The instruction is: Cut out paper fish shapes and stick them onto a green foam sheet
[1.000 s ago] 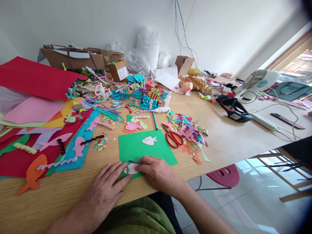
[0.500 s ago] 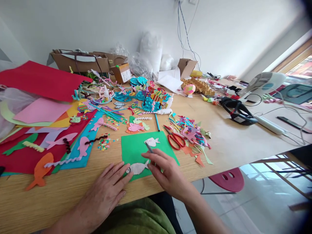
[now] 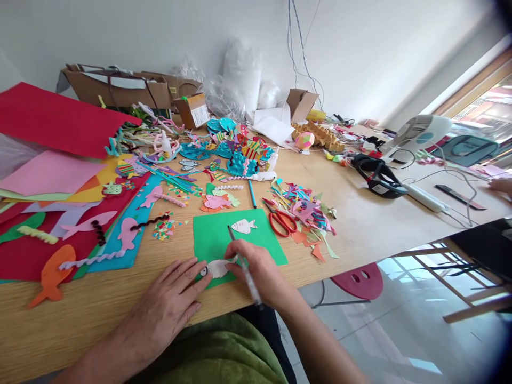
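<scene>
My right hand (image 3: pixel 260 269) is closed around a slim pen (image 3: pixel 248 281), whose dark tip points toward the back of a green paper sheet (image 3: pixel 262 242). Its fingers are over the tail end of a long white paper fish (image 3: pixel 216 269) and partly cover it. My left hand (image 3: pixel 168 293) lies flat, palm down, fingers stretched, at the sheet's front left corner; its fingertips touch the fish's head end. Farther back on the sheet is a smaller white paper fish (image 3: pixel 244 226), apart from both hands.
Red-handled scissors (image 3: pixel 282 224) and a heap of paper scraps (image 3: pixel 310 208) lie right of the sheet. A blue pen (image 3: pixel 252 193) is behind it. Coloured sheets (image 3: pixel 60 120) and an orange fish (image 3: pixel 58 269) are at left. Another person's hand (image 3: pixel 502 185) shows at the right edge.
My right hand has tilted the pen, so its clear barrel now shows below the fingers, which have come down near the long fish's tail. Another person's hand has appeared at right. The view has shifted slightly.
</scene>
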A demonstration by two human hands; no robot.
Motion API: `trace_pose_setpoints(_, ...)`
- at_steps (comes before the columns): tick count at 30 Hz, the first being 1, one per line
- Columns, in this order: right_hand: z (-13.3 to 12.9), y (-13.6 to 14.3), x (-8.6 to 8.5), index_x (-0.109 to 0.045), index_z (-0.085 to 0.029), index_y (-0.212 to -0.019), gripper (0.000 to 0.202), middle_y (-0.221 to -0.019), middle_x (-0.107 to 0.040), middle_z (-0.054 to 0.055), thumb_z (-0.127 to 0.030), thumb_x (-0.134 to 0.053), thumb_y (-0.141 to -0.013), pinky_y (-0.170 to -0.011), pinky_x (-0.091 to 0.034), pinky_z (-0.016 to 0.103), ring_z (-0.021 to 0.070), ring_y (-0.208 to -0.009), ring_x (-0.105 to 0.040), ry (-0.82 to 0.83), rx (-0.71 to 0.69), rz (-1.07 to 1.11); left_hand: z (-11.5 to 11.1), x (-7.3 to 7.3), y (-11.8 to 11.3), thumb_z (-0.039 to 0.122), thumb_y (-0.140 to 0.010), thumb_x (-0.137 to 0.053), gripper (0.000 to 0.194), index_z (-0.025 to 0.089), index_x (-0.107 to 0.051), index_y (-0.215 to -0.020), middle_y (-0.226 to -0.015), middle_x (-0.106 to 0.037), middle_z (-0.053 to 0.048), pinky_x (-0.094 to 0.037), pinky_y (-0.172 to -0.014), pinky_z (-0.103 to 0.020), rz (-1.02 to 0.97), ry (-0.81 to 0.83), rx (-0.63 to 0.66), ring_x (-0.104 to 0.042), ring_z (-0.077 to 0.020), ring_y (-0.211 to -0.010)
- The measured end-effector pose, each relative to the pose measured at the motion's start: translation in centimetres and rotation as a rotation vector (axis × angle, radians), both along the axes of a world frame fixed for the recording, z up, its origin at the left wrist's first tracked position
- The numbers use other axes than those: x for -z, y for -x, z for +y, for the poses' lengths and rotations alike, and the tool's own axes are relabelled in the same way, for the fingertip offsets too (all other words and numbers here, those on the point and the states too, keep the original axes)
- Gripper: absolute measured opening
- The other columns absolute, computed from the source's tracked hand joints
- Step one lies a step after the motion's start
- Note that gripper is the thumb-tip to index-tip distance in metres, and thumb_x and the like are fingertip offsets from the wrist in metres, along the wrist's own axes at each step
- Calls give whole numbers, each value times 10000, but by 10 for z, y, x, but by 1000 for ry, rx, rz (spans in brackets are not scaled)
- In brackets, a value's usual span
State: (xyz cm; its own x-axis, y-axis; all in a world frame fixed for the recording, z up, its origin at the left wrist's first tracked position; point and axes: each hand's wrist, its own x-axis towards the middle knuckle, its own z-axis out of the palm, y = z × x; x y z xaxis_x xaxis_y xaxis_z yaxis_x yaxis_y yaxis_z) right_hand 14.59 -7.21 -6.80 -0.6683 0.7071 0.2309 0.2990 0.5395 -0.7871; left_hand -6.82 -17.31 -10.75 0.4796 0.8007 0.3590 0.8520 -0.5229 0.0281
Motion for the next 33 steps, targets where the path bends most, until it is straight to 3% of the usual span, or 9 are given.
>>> trace_pose_setpoints(2,-3,3,4,-567,-197,-931,162,-890,-655,45,-113,-635,-811,-735,-436,298,195,-832,-578,-173,-16,-175,-1,1,-1,137,-905,-434,474,252,-467,-1363,-1329,-578,-50,-395,-1045,-400,-12,7,-4,-494,-224,-1228)
trace_pose_setpoints(5,-4,3,11,-574,-186,-945,150,-895,-661,55,-120,-642,-828,-748,-428,300,206,-849,-566,-271,-57,-216,-1,-4,-3,123,-886,-462,448,239,-527,-1313,-1306,-583,-71,-414,-1037,-401,-20,21,-24,-507,-232,-1211)
trace_pose_setpoints(11,-5,2,17,-582,-184,-922,93,-856,-651,50,-107,-574,-870,-728,-433,271,186,-807,-558,-287,-74,-140,5,-15,9,73,-893,-413,443,233,-552,-1282,-1274,-621,-45,-459,-1016,-334,7,78,49,-563,-183,-1165)
trace_pose_setpoints(16,-5,1,15,-583,-185,-903,113,-840,-650,44,-96,-602,-836,-716,-431,270,182,-794,-569,-277,-87,-156,6,-9,23,23,-885,-362,562,302,-459,-1363,-1370,-551,6,-420,-1054,-305,-38,178,72,-489,-151,-1261)
trace_pose_setpoints(21,-6,0,12,-581,-185,-913,117,-859,-660,49,-103,-604,-834,-724,-429,276,186,-803,-577,-286,-105,-175,8,-4,22,24,-892,-343,537,297,-514,-1322,-1332,-584,-7,-438,-1038,-306,-59,121,68,-516,-155,-1233)
trace_pose_setpoints(26,-5,-1,14,-585,-178,-914,128,-867,-670,54,-87,-604,-826,-721,-433,278,192,-798,-576,-312,-113,-169,14,-16,16,82,-930,-334,411,218,-639,-1169,-1159,-683,-50,-505,-956,-299,-8,45,92,-621,-169,-1078)
trace_pose_setpoints(33,-1,-2,12,-594,-159,-934,172,-896,-684,62,-61,-636,-800,-736,-454,275,187,-823,-593,-292,-150,-161,19,-25,12,41,-909,-331,441,231,-651,-1145,-1087,-697,-47,-538,-879,-296,40,54,90,-641,-175,-999)
